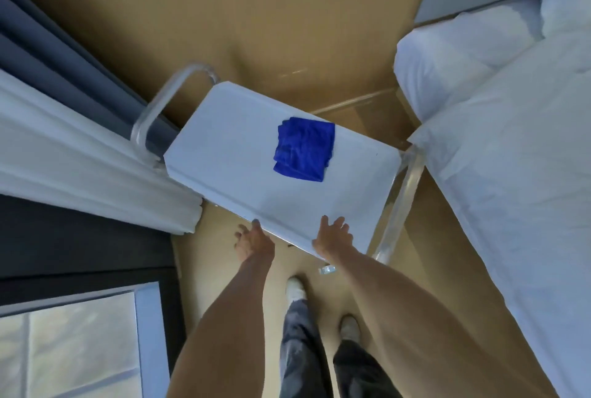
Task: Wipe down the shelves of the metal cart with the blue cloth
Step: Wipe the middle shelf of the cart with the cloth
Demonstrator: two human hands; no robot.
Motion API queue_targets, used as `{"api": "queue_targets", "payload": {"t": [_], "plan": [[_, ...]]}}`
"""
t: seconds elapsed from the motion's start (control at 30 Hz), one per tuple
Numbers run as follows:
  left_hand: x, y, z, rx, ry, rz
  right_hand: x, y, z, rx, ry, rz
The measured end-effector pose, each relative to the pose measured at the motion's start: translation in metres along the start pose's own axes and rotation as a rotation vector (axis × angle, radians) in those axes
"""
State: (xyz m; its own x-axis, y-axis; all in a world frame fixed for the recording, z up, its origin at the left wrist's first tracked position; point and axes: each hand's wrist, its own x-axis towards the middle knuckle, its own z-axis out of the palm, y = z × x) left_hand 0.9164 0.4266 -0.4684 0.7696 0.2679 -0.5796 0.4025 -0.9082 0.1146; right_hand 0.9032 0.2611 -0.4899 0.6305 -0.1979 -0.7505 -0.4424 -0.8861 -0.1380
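The crumpled, fuzzy blue cloth [303, 152] lay on the cart [224, 154]'s smooth white top shelf. Our left hand [252, 239] and right hand [334, 236] reached its near edge, fingers spread, gripping nothing. Curtain [80, 154] and bed [511, 158] flanked it.

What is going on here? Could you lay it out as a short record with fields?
cart: metal cart, top shelf seen from above
cloth: blue cloth lying folded on the top shelf, held by neither hand
left hand: open, at the shelf's near edge
right hand: open, fingers spread over the near edge
wiping: not yet begun
nearby: bed, curtain
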Motion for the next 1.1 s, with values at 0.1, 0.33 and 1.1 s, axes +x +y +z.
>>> {"api": "queue_targets", "payload": {"t": [0.1, 0.33, 1.1], "plan": [[0.047, 0.011, 0.0, 0.077, -0.022, 0.075, 0.022, -0.027, 0.017, 0.082, -0.034, 0.096], [0.133, 0.024, 0.011, 0.131, -0.08, 0.144, 0.084, -0.077, 0.021, 0.226, 0.027, 0.395], [0.285, 0.224, -0.066, -0.023, -0.066, 0.067, 0.3, -0.079, -0.223, -0.031, 0.085, 0.26]]}}
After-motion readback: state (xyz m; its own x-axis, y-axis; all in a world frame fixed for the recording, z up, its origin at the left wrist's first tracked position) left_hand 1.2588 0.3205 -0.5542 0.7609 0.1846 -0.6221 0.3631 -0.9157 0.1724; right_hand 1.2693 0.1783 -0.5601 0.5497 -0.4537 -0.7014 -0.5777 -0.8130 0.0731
